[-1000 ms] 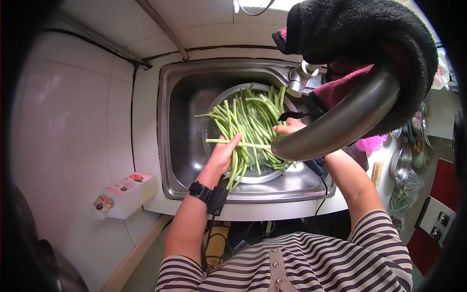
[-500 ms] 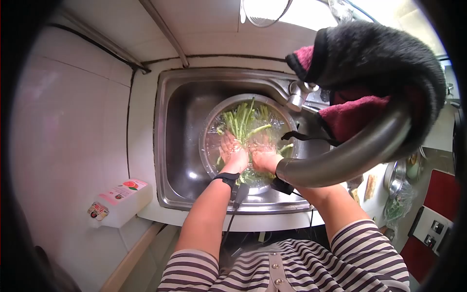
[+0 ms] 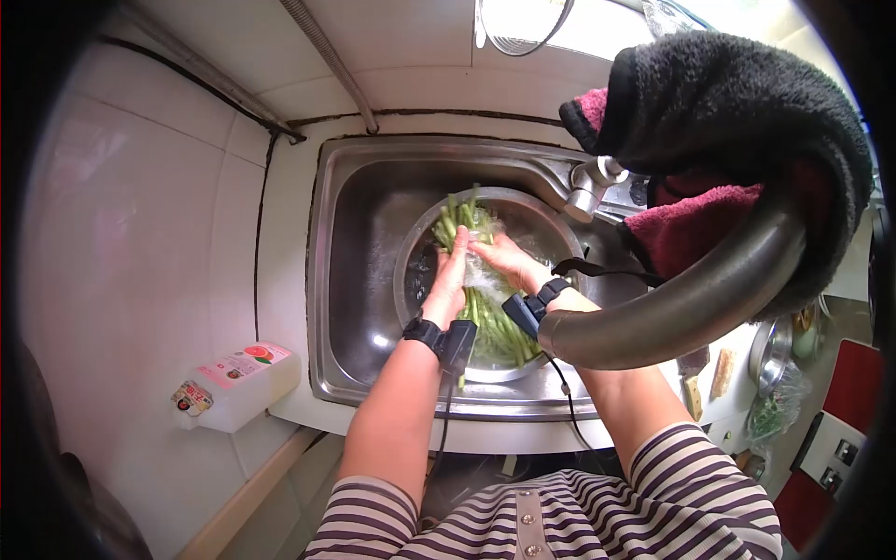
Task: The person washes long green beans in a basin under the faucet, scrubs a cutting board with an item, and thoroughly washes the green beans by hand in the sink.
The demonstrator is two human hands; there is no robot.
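Long green beans (image 3: 499,327) lie in a round metal basin (image 3: 551,217) of water inside the steel sink (image 3: 359,233). Both hands are over the basin, close together around the upper part of the bunch. My left hand (image 3: 450,271) presses against the beans from the left, its fingers partly hidden. From the right, my right hand (image 3: 509,259) closes on the same bunch. Water blurs between the hands, and the beans' lower ends spread below them.
A thick curved metal spout (image 3: 672,308), draped with a black and red towel (image 3: 737,103), hangs over the right forearm. The mixer tap (image 3: 590,187) is behind the basin. A plastic jug (image 3: 238,387) stands left of the sink. Knife handle (image 3: 693,399) and metal bowl (image 3: 771,355) are at right.
Half a second ago both hands were down in the water with palms spread; now they are higher, together around the bunch. The beans' lower ends now show below the hands.
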